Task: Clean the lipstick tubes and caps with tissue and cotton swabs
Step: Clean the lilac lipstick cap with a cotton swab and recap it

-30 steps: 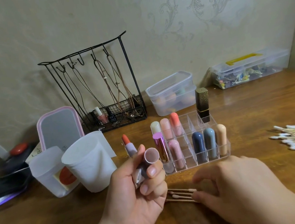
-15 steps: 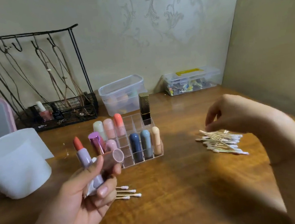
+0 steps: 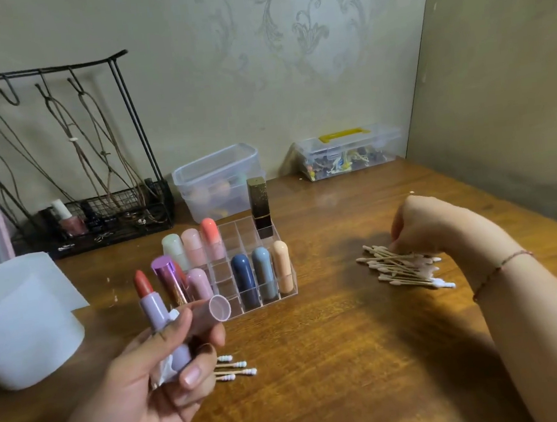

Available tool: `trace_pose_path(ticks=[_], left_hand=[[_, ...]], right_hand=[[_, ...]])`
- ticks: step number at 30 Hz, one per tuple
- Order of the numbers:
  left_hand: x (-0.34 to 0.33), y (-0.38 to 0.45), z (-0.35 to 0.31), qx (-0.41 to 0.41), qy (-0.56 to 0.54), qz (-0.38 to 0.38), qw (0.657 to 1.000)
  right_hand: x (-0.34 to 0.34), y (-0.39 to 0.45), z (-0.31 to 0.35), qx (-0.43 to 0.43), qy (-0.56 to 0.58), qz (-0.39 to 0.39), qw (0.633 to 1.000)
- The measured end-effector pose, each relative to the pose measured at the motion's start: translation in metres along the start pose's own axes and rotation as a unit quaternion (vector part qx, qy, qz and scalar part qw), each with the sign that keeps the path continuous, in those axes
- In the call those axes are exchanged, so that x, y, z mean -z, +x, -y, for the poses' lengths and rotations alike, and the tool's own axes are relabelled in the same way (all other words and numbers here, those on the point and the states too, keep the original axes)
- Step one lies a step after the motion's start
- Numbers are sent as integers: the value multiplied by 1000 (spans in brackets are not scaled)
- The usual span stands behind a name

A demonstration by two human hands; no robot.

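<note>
At a wooden table (image 3: 333,357), the left hand (image 3: 144,384) gripped an uncapped lilac lipstick (image 3: 157,309), its red tip up, together with the open cap (image 3: 212,312) and a scrap of tissue (image 3: 165,372), in front of a clear organizer (image 3: 287,287) holding more lipsticks. The right hand (image 3: 430,224) reached into a pile of cotton swabs (image 3: 403,267), its fingers curled down onto them; whether they pinched one could not be told. Four swabs (image 3: 237,369) lay just beside the left hand.

Glossy wooden table (image 3: 350,356), clear plastic organizer (image 3: 271,295), black wire rack (image 3: 122,130), matt lilac lipstick tube (image 3: 156,309)
</note>
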State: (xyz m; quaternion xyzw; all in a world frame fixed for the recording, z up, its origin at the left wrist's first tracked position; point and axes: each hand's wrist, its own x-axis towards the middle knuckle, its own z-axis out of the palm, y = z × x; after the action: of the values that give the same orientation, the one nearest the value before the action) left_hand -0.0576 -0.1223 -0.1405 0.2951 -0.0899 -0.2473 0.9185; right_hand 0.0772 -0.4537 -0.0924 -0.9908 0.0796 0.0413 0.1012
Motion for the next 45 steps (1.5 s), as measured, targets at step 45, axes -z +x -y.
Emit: trace_pose_path(ticks=[45], left_hand=[[-14,-10,-6,6,-65,-14,998]], right_hand=[[-30,-158,125,512,369,-236,739]])
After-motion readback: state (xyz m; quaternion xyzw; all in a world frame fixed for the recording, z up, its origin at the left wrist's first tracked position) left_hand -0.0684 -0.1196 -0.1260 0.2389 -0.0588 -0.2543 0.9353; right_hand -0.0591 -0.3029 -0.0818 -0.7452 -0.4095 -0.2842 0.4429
